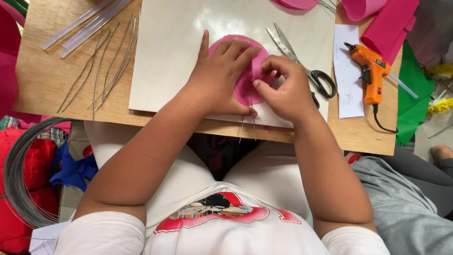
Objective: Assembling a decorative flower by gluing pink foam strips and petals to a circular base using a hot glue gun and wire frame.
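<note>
Left hand [221,75] spread flat, pressing down on pink petal [245,87]. Right hand [285,87] just beside it, fingertips pinching petal's edge. Petal under both hands, lying on pale board [170,52]. Two thin wires [247,127] poking out below the hands, past board's near edge. Scissors [306,66] touching behind right hand; orange glue gun [370,71] farther right on paper slip [347,71]. Loose wires [106,61] and glue sticks [82,23] well left of left hand.

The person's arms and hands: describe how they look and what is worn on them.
Both arms are bare from short white sleeves down. The left hand and right hand wear no gloves; no rings, watch or bracelets show. The white shirt carries a red and black print.
</note>
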